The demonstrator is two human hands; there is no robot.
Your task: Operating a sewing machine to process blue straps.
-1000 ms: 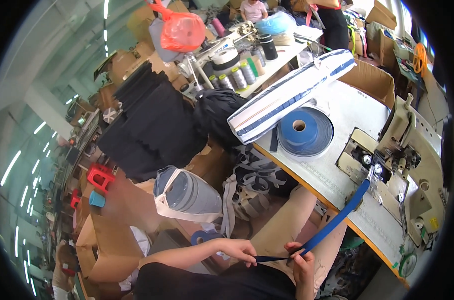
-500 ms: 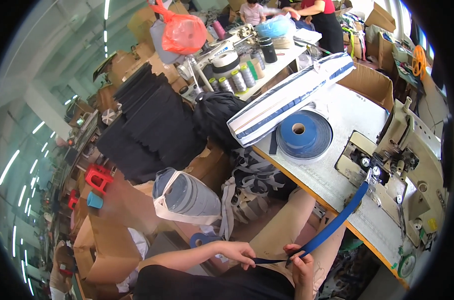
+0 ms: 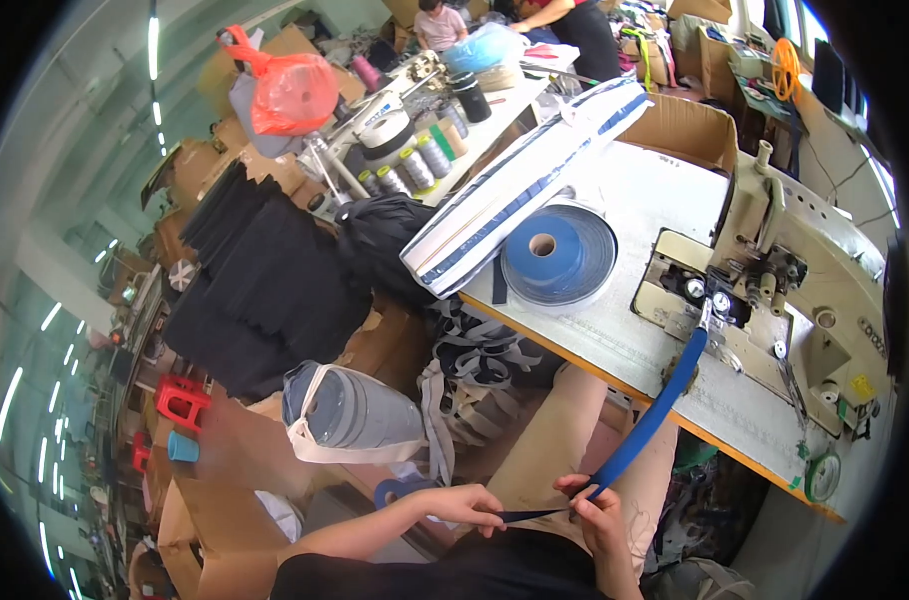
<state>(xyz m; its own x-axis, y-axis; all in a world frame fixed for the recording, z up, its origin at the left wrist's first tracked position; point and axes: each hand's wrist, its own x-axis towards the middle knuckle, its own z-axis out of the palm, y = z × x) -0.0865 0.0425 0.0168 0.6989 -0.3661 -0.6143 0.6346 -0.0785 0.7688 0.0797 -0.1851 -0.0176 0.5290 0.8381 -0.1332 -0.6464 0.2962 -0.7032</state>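
Note:
A blue fabric tape (image 3: 653, 412) curves down from the sewing machine (image 3: 765, 275) over the table edge to my lap. My right hand (image 3: 597, 518) is closed round it, thumb and fingers pinching it just below the bend. From there a narrow, dark stretch of the tape runs across to my left hand (image 3: 467, 507), which pinches it between thumb and fingertips. Between the two hands this stretch looks taut and twisted or folded. Its end at my left fingers is hidden.
The sewing table (image 3: 615, 350) holds a large roll of blue tape (image 3: 560, 255) and a long white-and-blue bundle (image 3: 525, 185). Left of it stand black fabric stacks (image 3: 265, 290), a tied grey roll (image 3: 355, 412) and loose strips (image 3: 475, 370). Two people work at the back.
The view has turned to the right, so the surroundings appear shifted left. Both hands keep their hold on the tape, with little visible change between them.

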